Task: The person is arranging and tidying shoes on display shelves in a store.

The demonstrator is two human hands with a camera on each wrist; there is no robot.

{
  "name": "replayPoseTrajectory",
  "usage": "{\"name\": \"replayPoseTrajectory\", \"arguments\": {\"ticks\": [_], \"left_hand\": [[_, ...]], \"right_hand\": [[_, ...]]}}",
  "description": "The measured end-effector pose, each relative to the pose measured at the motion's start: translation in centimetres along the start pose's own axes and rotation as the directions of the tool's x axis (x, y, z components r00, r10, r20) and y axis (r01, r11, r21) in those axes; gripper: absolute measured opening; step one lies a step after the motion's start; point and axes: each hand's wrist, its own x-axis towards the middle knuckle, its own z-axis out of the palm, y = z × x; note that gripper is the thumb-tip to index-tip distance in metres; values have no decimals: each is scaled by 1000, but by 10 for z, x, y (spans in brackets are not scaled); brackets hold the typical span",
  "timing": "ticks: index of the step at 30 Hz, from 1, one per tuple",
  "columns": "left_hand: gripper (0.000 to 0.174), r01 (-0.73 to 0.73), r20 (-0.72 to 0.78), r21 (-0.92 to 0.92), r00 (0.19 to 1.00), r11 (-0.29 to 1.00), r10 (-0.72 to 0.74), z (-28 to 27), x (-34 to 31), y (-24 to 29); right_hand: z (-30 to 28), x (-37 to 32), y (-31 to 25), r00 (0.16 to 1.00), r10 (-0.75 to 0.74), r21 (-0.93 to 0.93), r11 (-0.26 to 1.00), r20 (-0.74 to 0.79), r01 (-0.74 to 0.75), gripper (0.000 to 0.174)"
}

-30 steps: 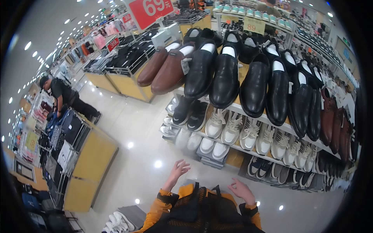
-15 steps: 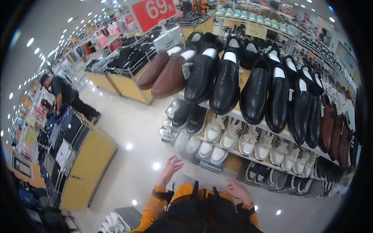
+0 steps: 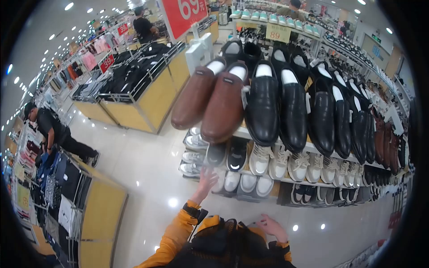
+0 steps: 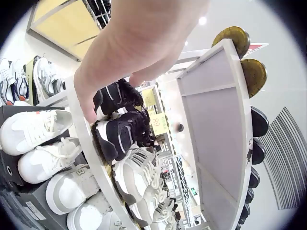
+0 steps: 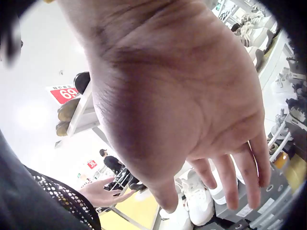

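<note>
My left hand (image 3: 206, 182) reaches out in front of the shoe rack, fingers extended and holding nothing. In the left wrist view, its fingertips are right at the white shelf edge (image 4: 91, 153), beside a pair of black sneakers (image 4: 116, 138). White sneakers (image 4: 38, 132) sit on grey boxes on the level below. My right hand (image 3: 273, 227) hangs low before my body, palm empty. Its fingers (image 5: 247, 175) are loosely straight in the right wrist view, overlapping white shoes (image 5: 199, 201) behind them.
Brown loafers (image 3: 223, 102) and black leather shoes (image 3: 262, 109) line the top shelf, toes jutting over its edge. Beige lace-up sneakers (image 3: 279, 161) stand below. A clothing bin (image 3: 134, 111) and a person (image 3: 53, 134) at another bin (image 3: 103, 201) are to the left.
My left hand has moved forward to the rack's left end. The rack appears closer and shifted right in the head view. My right hand stays low. Another person shows at the back.
</note>
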Motion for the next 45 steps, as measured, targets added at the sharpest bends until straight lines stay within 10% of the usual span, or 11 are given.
{"name": "replayPoseTrajectory", "arguments": {"ticks": [16,20,23,24,25,27,28,29,30,43,45], "left_hand": [[81,266,-169,-193,939,944,-299,-1,69,27],[80,306,-12,-166,950,937,-312,-2,74,31],[74,218,-71,-15,973,976,-219,-15,87,14],[64,-227,230,403,963,887,141,-48,104,-19],[64,-229,219,402,964,887,150,-43,101,-18],[57,-360,263,861,920,360,291,-27,98,-10],[57,-358,255,862,918,358,303,-14,96,-2],[57,-157,-20,459,982,874,186,-1,94,6],[56,48,-160,-186,984,981,-78,9,90,14],[51,-29,-317,-197,948,980,-36,49,-28,47],[45,-139,-194,54,970,989,147,15,-38,28]], "right_hand": [[55,-22,-70,967,167,256,960,-192,-114,71],[47,-31,-67,950,191,258,958,-246,-126,71],[34,-39,-63,952,175,218,969,-250,-121,73],[31,-39,-57,955,170,208,971,-244,-119,73],[30,-36,-51,960,162,198,973,-228,-117,73],[23,-34,-44,968,143,180,978,-205,-106,73],[16,-32,-42,973,125,143,985,-193,-98,73],[11,-30,-39,978,109,107,990,-179,-91,74],[5,-29,-37,980,98,101,992,-174,-81,74],[-49,5,-15,991,-133,-33,991,-29,132,70],[-61,14,-32,981,-195,-46,980,-1,195,70]]}}
